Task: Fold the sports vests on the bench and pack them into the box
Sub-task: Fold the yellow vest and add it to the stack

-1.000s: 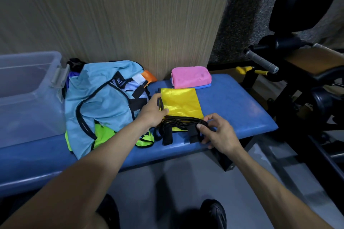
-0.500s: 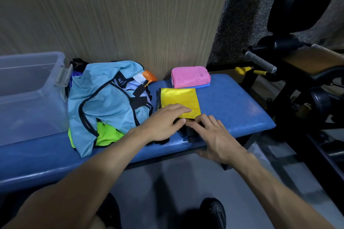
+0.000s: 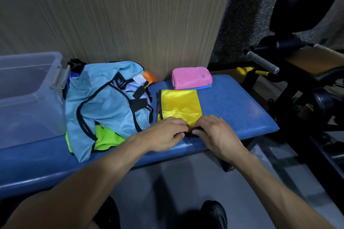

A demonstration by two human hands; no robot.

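Head view: a shiny yellow vest (image 3: 179,105), folded to a rectangle, is gripped at its near edge by the left hand (image 3: 163,133) and right hand (image 3: 216,132) — fingers curled round the black trim. At nine o'clock a crumpled vest pile (image 3: 104,106) lies on the padded blue bench (image 3: 240,109); beyond it stands the translucent box (image 3: 28,98), contents unclear.

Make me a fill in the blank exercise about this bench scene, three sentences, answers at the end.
1. Both hands, the left hand and the right hand, rest on the near edge of the shiny ____ folded vest.
2. The folded pink vest lies on the padded ____ bench.
3. The clear plastic box stands ____ of the crumpled light blue vest.

Answers: yellow; blue; left
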